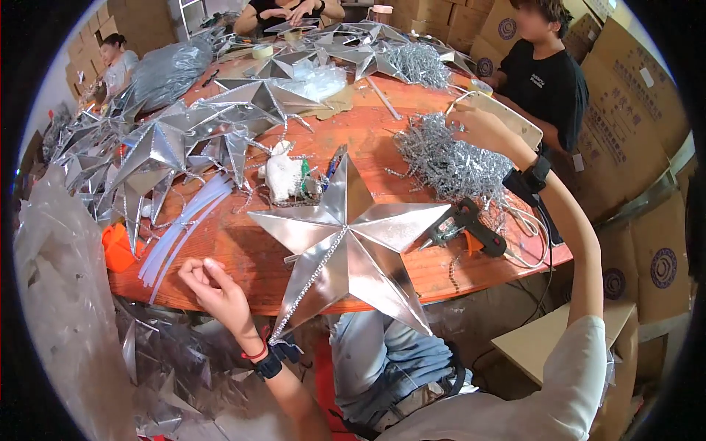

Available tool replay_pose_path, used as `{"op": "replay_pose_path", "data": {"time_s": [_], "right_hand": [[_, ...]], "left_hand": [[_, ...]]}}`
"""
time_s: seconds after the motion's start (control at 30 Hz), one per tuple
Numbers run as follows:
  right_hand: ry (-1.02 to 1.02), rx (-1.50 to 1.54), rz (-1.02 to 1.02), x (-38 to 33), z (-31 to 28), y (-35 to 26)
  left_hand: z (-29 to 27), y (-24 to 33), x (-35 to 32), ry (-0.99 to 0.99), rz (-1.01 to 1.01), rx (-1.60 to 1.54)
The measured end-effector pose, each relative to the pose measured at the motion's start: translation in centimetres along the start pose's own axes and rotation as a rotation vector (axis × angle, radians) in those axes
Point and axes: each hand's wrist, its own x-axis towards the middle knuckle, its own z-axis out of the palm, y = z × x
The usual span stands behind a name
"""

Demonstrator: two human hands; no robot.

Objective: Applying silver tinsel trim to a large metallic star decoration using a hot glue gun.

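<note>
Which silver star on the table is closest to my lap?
The front star: its two lower points overhang the near edge of the table, and a sparkly strand runs down the left one. The other stars lie farther back.

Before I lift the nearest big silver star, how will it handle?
The star is probably light and stiff, since its thin-looking faces hold crisp ridges. Its smooth, shiny faces may be slippery. Two points reach past the table edge, so it might tip.

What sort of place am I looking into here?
Probably a small decoration workshop: silver stars cover a shared wooden table, a glue gun lies within reach, and cardboard boxes stand around.
</note>
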Motion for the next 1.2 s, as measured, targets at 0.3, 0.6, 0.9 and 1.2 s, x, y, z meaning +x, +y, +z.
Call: {"op": "replay_pose_path", "data": {"time_s": [0.3,0.6,0.9,1.2], "right_hand": [[0.068,0.110,-0.021,-0.2,-2.4,-0.8],[0.375,-0.027,-0.058,-0.4,-9.4,0.6],[0.634,0.348,0.049,-1.7,-16.1,4.5],[0.657,0.596,0.045,-5.6,-17.8,3.6]], "left_hand": [[-0.4,-0.9,0.3,-0.008,0.004,0.046],[-0.6,-0.9,0.1,-0.008,0.030,0.082],[0.0,-1.4,-0.1,-0.018,0.003,0.072],[-0.6,-1.3,0.5,-0.023,0.029,0.065]]}}
